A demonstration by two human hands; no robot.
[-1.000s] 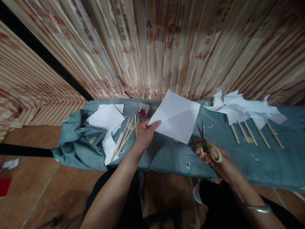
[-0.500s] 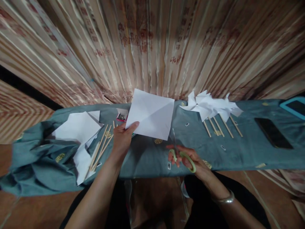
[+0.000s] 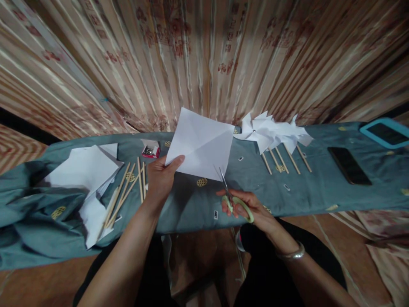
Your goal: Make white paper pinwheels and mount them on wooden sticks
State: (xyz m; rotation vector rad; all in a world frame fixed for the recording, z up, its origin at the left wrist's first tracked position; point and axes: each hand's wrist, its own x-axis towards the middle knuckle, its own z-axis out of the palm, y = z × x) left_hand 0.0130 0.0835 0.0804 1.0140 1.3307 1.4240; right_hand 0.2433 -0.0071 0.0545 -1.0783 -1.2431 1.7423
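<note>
A white sheet of paper [image 3: 201, 140] with diagonal crease lines is pinched at its lower left corner by my left hand [image 3: 161, 177], thumb on top. My right hand [image 3: 244, 204] has its fingers through the handles of light green scissors [image 3: 238, 204]. The scissor blades are parted and reach the sheet's lower right corner; whether they have cut into it I cannot tell. Behind my left hand stands a small open red box [image 3: 151, 150] of metal pins. Several wooden sticks [image 3: 123, 192] lie to the left of that hand.
White paper sheets [image 3: 83, 168] are piled at the left on the green cloth [image 3: 191, 213]. Paper pinwheels [image 3: 271, 130] on sticks lie at the right. Beyond them are a black phone [image 3: 349, 165] and a blue-framed tablet [image 3: 386, 133]. A patterned curtain [image 3: 198, 55] hangs behind the table.
The scissors have moved up to the paper's lower right corner, their blades now parted. My left hand still holds the sheet. The whole view has shifted somewhat to the right.
</note>
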